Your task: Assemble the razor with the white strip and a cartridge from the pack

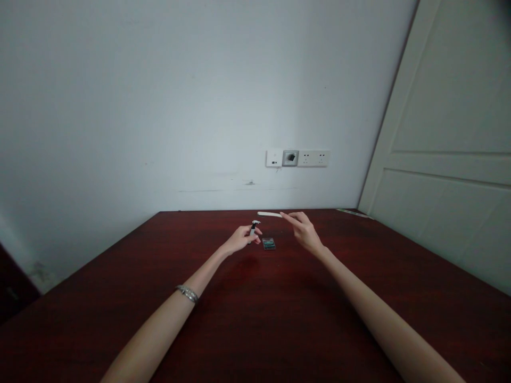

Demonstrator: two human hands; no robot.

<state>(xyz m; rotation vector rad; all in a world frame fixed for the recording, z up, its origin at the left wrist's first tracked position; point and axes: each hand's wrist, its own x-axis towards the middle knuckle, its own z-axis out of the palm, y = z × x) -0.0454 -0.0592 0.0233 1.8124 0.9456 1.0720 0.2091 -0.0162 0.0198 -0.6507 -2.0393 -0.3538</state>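
White wall sockets (313, 158) behind, small case (269, 243) near left hand (239, 238)

Dark red table (255, 319) with faint grain, pale wall (159, 106)
White stick (269, 214); grey-and-black razor (252, 232); dark packet (269, 243) with teal; silver bracelet (187, 293).

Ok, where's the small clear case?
In the head view, the small clear case lies on the dark red tabletop, near centre, just right of the left hand and left of the right hand.

Head camera, forward-down across table (275, 330) toward wall (223, 96).
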